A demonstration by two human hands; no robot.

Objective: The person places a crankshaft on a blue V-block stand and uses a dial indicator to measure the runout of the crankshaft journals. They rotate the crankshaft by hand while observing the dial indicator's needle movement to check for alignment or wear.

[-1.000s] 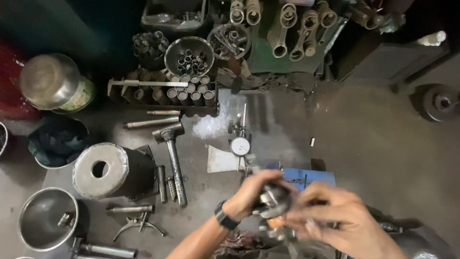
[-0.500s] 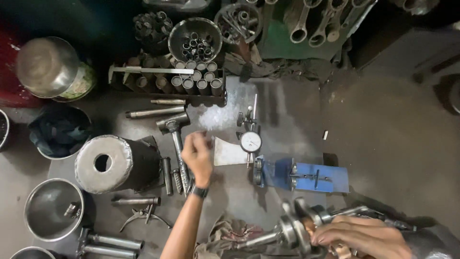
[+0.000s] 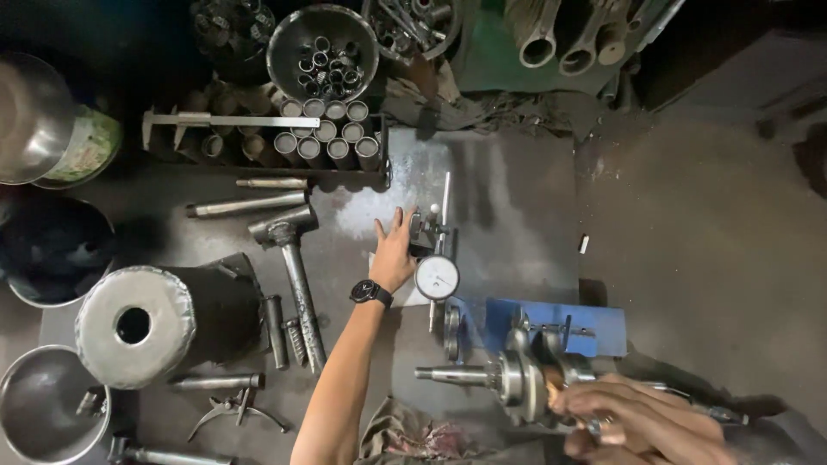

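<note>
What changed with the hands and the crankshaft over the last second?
The left hand let go of the crankshaft and reached forward to the dial gauge stand, now touching its base. The right hand alone keeps hold of the crankshaft near the blue fixture. The hammer stayed put.

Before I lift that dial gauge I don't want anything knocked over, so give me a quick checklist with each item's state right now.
1. Left hand on the dial gauge stand: ok, fingers touch its base.
2. Gauge dial unobstructed: ok.
3. Firm grip on the stand: cannot tell.
4. Right hand holding the crankshaft: ok.
5. Blue fixture free of the crankshaft: cannot tell; they overlap in view.
6. Hammer apart from the left hand: ok.
</note>
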